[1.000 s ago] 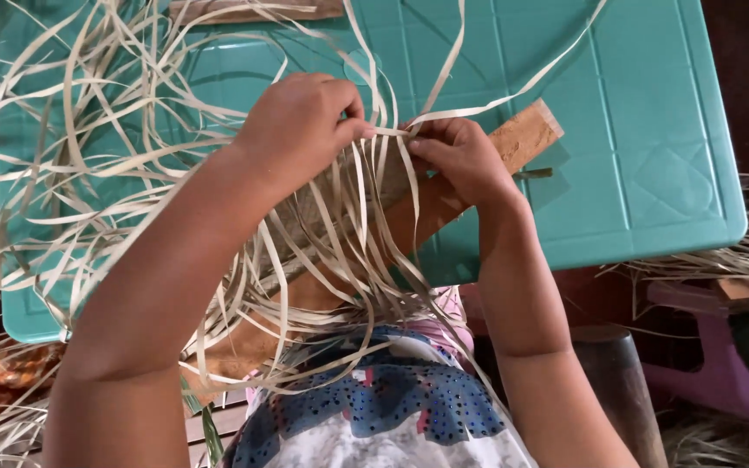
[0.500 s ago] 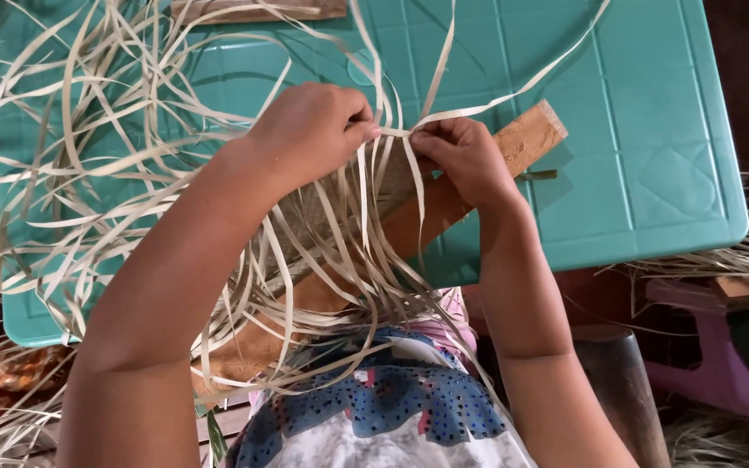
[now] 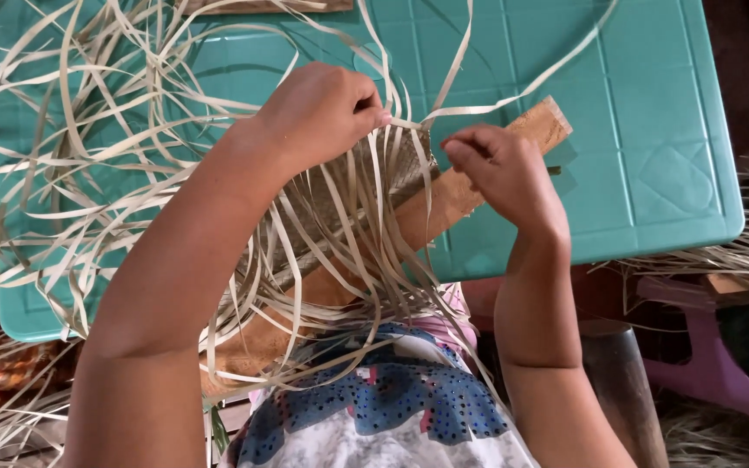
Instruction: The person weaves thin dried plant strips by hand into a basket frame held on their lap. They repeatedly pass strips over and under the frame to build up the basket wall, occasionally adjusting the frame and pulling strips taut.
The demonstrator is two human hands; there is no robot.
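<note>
My left hand is closed over a bunch of pale flat straw strips at the top edge of a partly woven mat piece. My right hand sits just to its right, fingers pinched on one thin strip that arcs up and away to the far right. Both hands hover above a slanted wooden board that lies under the weave. Loose strips hang down over my forearm and lap. The woven part is mostly hidden by strips and hands.
A teal plastic table carries the work. More loose strips spread over its left side. A purple plastic stool and a dark post stand at lower right. Straw piles lie at the right edge and lower left.
My hands have drawn a little apart: the right hand has shifted right and down along the board, pulling its strip. The left hand holds its place.
</note>
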